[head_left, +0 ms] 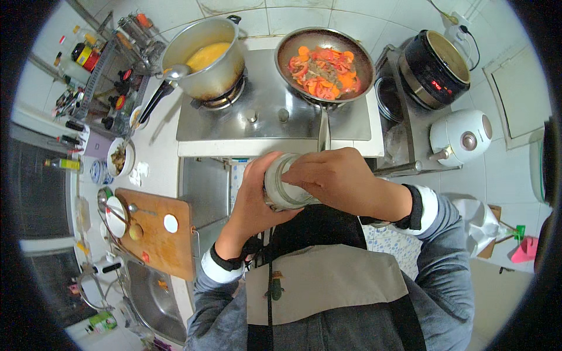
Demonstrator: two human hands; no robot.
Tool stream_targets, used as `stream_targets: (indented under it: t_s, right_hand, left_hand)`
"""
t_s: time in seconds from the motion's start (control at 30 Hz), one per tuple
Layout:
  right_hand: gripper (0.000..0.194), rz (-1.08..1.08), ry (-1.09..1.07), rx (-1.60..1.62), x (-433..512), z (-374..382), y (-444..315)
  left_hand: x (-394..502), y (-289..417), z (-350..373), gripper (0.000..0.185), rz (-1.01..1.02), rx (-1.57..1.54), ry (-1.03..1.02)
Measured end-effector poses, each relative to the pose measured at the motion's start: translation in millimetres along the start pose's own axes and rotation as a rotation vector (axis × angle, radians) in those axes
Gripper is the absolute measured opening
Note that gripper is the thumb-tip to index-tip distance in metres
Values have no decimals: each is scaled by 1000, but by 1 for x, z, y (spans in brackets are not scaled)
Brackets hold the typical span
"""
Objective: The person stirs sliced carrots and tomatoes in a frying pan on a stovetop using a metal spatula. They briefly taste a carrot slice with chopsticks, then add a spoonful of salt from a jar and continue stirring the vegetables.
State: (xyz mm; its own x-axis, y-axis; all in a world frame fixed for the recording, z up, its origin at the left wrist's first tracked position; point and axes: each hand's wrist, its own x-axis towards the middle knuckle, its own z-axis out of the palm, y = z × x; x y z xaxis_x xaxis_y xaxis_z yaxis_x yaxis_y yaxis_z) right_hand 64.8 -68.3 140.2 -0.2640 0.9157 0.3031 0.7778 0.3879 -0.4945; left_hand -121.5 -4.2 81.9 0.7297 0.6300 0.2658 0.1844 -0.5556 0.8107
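Note:
My left hand (pixel 253 206) is wrapped around a clear glass jar (pixel 274 191), held in front of my apron with its mouth towards me. The fingers of my right hand (pixel 336 175) are bunched together and reach into the jar's mouth; their tips are partly hidden, so I cannot tell whether they pinch anything. Pale material shows inside the jar. Beyond my hands, a frying pan (pixel 281 57) sits on the right burner, its metal handle (pixel 324 127) pointing at me. Sliced tomatoes, carrot rounds (pixel 322 85) and brownish pieces lie in it.
A tall pot (pixel 206 79) of yellow liquid stands on the left burner, a ladle (pixel 164 85) across its rim. Left are a white bowl (pixel 127 164) and a wooden cutting board (pixel 162 250) with a white disc (pixel 171 223). A black cooker (pixel 421 74) and white appliance (pixel 456 136) stand right.

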Motion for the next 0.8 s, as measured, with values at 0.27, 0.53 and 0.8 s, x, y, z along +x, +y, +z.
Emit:
stream_targets:
  t_s: [0.27, 0.53, 0.8]
  right_hand:
    - [15, 218, 277, 232, -3, -10, 10]
    - [16, 361, 375, 433, -17, -48, 45]
    - [16, 496, 398, 803, -25, -68, 97]
  left_hand:
    - [35, -17, -2, 98, 49, -64, -84]
    - [71, -14, 11, 101, 82, -93, -7]
    - [105, 0, 32, 102, -22, -43, 94]
